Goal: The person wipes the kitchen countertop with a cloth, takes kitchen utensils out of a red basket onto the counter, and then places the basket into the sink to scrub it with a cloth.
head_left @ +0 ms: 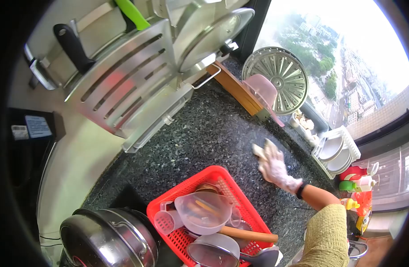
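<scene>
"Where's the pale cloth (258, 151)?"
"On the table (204, 129), at the fingertips of the gloved right hand (274, 167), jutting out to the left. The fingers lie outstretched; whether they pinch it, I can't tell, nor its long axis."
"Left hand?"
"Out of view, so I can't tell its state."
"Anything close by?"
"The red basket (182, 187), leftward and nearer the camera; the wooden board (237, 91), beyond the fingers."

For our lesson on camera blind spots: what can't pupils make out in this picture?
Head view:
Left hand: outside the frame.
Right hand: its back hides the palm.
Red basket: kitchenware hides most of its floor.
Dark cookware: cut by bottom edge.
Blue label: print too small.
</scene>
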A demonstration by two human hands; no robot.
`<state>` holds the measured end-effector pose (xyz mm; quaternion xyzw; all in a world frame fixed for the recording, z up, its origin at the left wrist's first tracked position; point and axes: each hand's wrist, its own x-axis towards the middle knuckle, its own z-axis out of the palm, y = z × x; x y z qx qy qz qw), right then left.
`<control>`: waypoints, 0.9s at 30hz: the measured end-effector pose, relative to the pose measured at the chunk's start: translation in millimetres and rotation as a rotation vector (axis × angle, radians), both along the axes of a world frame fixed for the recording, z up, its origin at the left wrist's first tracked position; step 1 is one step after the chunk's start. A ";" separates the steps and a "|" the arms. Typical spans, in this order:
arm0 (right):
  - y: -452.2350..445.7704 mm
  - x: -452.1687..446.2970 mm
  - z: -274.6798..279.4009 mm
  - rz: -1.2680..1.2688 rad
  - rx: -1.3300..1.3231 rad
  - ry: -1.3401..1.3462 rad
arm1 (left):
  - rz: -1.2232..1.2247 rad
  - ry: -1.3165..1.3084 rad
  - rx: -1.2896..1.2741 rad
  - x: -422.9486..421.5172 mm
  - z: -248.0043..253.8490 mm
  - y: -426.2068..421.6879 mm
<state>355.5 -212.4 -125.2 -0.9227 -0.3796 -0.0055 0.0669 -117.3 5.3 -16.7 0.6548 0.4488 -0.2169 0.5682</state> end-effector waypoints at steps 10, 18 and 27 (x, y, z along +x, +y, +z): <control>105.2 3.4 20.5 0.762 0.222 0.121 | 0.073 -0.164 0.032 -6.3 -9.9 -3.3; 130.9 49.8 -4.0 0.115 0.138 -0.218 | 0.250 -0.029 -0.209 22.0 26.6 -6.2; 29.0 -16.6 10.9 0.590 0.134 0.156 | 0.297 0.000 -0.224 8.7 0.9 -8.4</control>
